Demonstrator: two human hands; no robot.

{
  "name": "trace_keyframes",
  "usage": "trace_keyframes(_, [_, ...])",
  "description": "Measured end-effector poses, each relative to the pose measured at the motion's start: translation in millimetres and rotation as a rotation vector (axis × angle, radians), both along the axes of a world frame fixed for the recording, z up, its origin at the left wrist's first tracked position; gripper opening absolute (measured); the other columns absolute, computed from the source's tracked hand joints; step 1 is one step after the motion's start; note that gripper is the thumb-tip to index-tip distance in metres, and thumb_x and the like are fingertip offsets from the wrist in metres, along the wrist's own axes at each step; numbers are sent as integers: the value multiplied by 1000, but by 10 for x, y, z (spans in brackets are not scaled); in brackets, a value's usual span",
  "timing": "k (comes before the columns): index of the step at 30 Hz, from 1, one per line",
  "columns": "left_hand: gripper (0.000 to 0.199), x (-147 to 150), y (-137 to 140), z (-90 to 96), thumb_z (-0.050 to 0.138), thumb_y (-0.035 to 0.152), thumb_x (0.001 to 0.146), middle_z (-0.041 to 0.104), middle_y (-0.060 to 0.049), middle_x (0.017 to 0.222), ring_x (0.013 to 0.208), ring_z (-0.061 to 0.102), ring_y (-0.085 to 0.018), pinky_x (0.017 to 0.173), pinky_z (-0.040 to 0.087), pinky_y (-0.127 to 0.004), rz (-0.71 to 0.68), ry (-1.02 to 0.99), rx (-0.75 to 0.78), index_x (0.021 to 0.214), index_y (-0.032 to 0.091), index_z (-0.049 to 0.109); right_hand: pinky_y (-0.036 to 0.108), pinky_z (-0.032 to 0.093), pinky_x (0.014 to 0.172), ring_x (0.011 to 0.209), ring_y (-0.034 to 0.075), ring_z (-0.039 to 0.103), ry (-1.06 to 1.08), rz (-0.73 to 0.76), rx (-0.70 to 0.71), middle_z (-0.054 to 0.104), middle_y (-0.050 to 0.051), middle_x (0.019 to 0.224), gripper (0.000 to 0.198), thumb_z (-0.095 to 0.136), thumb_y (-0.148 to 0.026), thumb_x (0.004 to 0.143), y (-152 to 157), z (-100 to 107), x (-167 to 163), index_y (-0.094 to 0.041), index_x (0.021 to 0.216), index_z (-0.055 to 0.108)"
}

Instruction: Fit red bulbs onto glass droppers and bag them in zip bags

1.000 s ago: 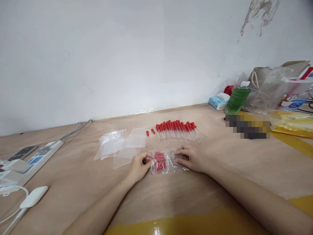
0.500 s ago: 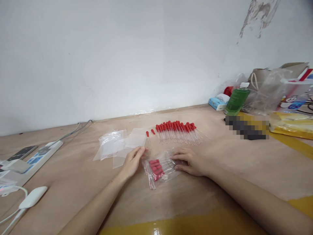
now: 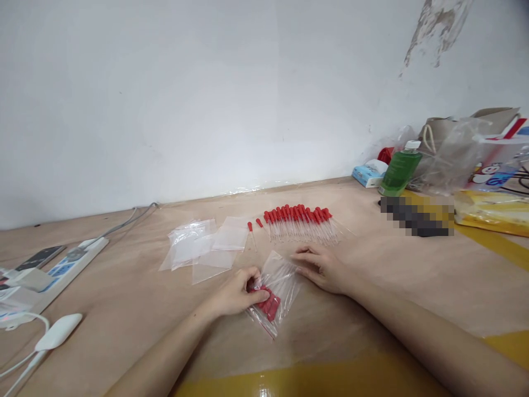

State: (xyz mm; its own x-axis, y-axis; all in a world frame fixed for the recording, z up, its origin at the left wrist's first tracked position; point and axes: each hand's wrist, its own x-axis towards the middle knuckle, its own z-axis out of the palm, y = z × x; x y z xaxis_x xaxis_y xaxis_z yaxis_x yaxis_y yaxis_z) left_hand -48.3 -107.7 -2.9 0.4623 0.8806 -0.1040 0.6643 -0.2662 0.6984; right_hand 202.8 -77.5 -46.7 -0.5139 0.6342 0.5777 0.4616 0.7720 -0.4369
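Note:
A clear zip-lock bag (image 3: 285, 286) lies on the table in front of me, turned at a slant. Inside it several glass droppers show their red rubber bulbs (image 3: 273, 306). My left hand (image 3: 237, 292) grips the bag at its bulb end, thumb on top and fingers curled. At the bag's other end is my right hand (image 3: 322, 270), its fingers bent and apart; whether they touch the plastic I cannot tell. Beyond the hands lies a row of loose red-bulbed droppers (image 3: 301, 220), with a single dropper (image 3: 250, 227) and another (image 3: 259, 223) to its left.
Flat clear bags (image 3: 190, 242) lie spread out left of the droppers. Further left are a power strip (image 3: 76, 267), a phone (image 3: 40, 258) and a white charger (image 3: 60, 331). Rightward stand a green bottle (image 3: 400, 171), a tissue pack (image 3: 369, 173) and a plastic cup (image 3: 494, 160).
My left hand has come nearer and taken hold of the bag at the bulbs. The bag has turned, its sealed edge swinging toward me. My right hand has barely moved.

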Motion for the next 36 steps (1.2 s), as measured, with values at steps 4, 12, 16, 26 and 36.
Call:
trace_keyframes(4, [24, -73, 16, 8, 56, 40, 74, 48, 4, 64, 57, 46, -11, 52, 36, -21, 45, -155, -45, 76, 18, 49, 35, 46, 81, 93, 19, 53, 24, -46, -3, 55, 9, 100, 26, 51, -27, 81, 10, 11, 19, -22, 105, 60])
trace_keyframes(12, [49, -686, 555, 55, 69, 47, 58, 57, 4, 63, 51, 55, -11, 48, 41, -20, 709, -533, 156, 88, 18, 44, 35, 47, 79, 92, 19, 53, 48, -61, 0, 52, 10, 102, 22, 51, -26, 81, 24, -23, 24, -21, 99, 61])
trace_keyframes(16, [49, -1038, 724, 12, 68, 46, 58, 57, 2, 64, 53, 56, -15, 50, 43, -25, 876, -369, 230, 91, 18, 45, 34, 48, 76, 89, 18, 54, 33, -57, -26, 52, 10, 102, 23, 51, -26, 81, 24, -33, 21, -21, 100, 61])
trace_keyframes(26, [24, -897, 680, -132, 46, 33, 81, 55, -9, 114, 108, 48, -25, 93, 33, -39, 225, 404, 791, 95, 21, 61, 35, 48, 76, 88, 18, 55, -10, -55, -47, 51, 10, 103, 22, 51, -26, 81, 39, -73, 39, -21, 99, 62])
trace_keyframes(36, [20, -544, 840, -97, 39, 19, 81, 60, -9, 77, 80, 56, -24, 76, 40, -36, 127, 476, 685, 74, 18, 57, 35, 47, 76, 88, 18, 53, -20, -51, -67, 51, 10, 104, 21, 51, -25, 80, 38, -69, 42, -21, 98, 61])
